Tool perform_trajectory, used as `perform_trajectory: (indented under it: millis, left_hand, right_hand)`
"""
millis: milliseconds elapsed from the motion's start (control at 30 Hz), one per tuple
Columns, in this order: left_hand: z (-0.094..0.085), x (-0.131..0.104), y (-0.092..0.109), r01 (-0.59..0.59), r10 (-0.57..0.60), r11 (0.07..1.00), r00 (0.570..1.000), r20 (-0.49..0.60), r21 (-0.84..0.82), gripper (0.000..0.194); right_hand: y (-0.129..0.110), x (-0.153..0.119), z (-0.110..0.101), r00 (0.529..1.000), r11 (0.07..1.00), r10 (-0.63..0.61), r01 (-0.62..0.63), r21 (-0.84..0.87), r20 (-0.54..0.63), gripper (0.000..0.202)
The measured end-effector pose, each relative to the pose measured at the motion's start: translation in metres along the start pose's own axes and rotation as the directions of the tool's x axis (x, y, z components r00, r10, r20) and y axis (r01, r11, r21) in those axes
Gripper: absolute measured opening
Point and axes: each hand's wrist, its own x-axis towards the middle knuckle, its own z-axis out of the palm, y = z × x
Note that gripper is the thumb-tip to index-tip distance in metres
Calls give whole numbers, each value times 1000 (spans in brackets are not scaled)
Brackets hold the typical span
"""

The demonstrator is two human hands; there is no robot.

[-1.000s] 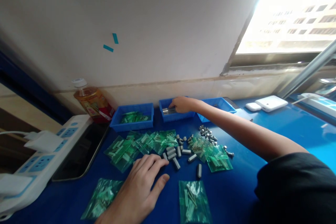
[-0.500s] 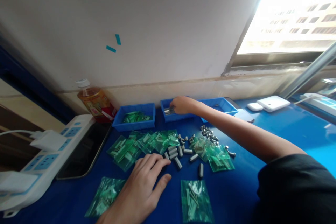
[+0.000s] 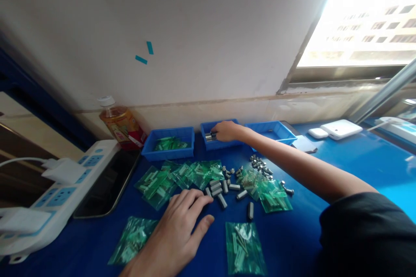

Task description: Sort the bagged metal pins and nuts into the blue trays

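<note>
My right hand (image 3: 227,131) reaches into the middle blue bin (image 3: 219,145), its fingers curled down among grey metal hex standoffs (image 3: 209,136). Its fingertips are partly hidden, and what they grip I cannot make out. My left hand (image 3: 182,229) lies open on the blue table, fingers stretched, the index fingertip beside a loose cluster of hex standoffs (image 3: 216,188). Under its wrist side is a green plastic bag of small parts (image 3: 133,238). Another green bag (image 3: 245,249) lies to the right of this hand, with a single dark standoff (image 3: 250,210) just above it.
Green bags (image 3: 157,186) and small bolts (image 3: 259,163) spread before the bins. The left bin (image 3: 168,154) holds green bags; the right bin (image 3: 274,130) is partly behind my arm. A power strip (image 3: 55,207), phone (image 3: 107,186) and drink bottle (image 3: 121,127) stand left, white devices (image 3: 341,129) right.
The view has shifted slightly, so the scene sits a little further right. My right hand stays in the middle bin with small finger movement; my left hand rests in place.
</note>
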Motion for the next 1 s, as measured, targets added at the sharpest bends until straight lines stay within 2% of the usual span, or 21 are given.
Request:
perform_trajectory:
  millis: [233, 500, 633, 800, 1000]
  left_hand:
    - [-1, 0, 1, 1, -1, 1000, 1000, 17, 7, 27]
    - [1, -1, 1, -4, 4, 1000, 1000, 5, 11, 27]
    - [1, 0, 0, -14, 14, 1000, 1000, -23, 15, 26]
    - [0, 0, 0, 0, 0, 1000, 1000, -2, 19, 27]
    - [1, 1, 0, -9, 10, 1000, 1000, -26, 24, 26]
  right_hand:
    - [3, 5, 11, 994, 991, -86, 93, 98, -74, 48]
    - [5, 6, 7, 985, 975, -164, 169, 147, -47, 53]
    - [6, 4, 5, 983, 968, -179, 185, 173, -48, 53]
    - [7, 1, 5, 988, 982, -148, 153, 113, -49, 49]
    - [15, 0, 7, 980, 968, -193, 197, 157, -40, 49]
